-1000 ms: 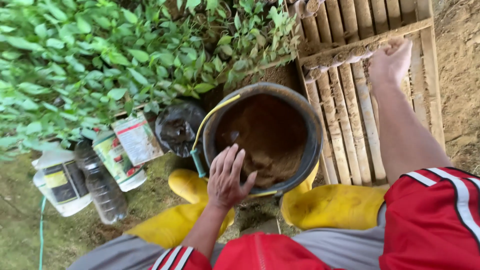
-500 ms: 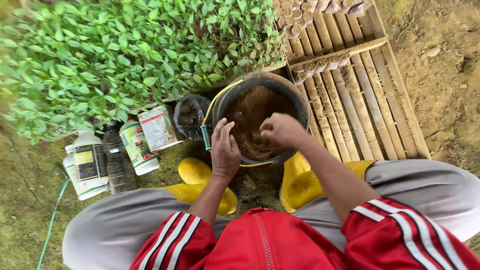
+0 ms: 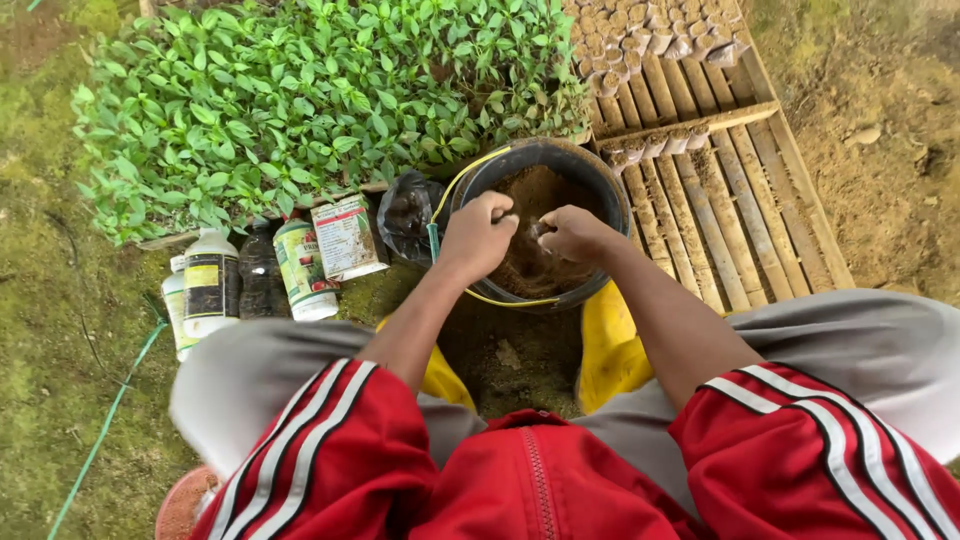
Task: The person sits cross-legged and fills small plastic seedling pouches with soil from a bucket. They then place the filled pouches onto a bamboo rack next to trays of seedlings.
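Now both hands are over the black bucket (image 3: 612, 205) of brown soil (image 3: 530, 200), at twelve o'clock from the person. Left hand (image 3: 478, 236) is clenched, right hand (image 3: 572, 234) also curled; what they grasp, I cannot tell. Green seedlings (image 3: 300, 100) stand at ten o'clock.

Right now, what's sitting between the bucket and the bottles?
In the head view, a dark plastic bag sits beside the bucket, then a torn packet, then the bottles.
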